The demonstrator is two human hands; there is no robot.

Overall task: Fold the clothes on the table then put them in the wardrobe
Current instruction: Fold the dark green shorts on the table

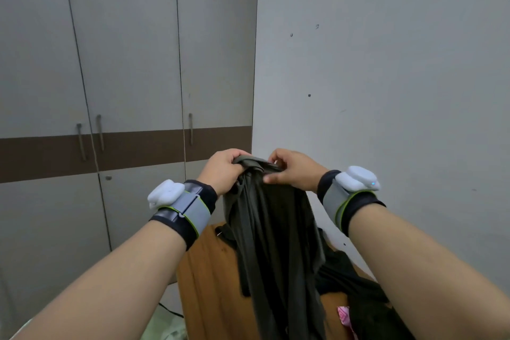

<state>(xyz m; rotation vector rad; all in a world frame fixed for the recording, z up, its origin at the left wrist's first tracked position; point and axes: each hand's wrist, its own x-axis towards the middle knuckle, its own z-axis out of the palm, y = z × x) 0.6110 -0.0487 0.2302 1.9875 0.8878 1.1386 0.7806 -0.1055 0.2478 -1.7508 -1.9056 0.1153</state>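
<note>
Brown wooden counter (pixel 209 279) beside grey wardrobe (pixel 132 63) and plain wall. My left hand (pixel 223 171) and right hand (pixel 292 171) pinch a limp olive garment (pixel 270 229), perhaps a shirt, above it.

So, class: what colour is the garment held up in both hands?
The hanging cloth garment is a plain dark olive green, seen in the head view.

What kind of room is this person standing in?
Probably a bedroom at home: a tall grey wardrobe with closed doors fills the wall, and clothes lie heaped on a wooden table.
</note>
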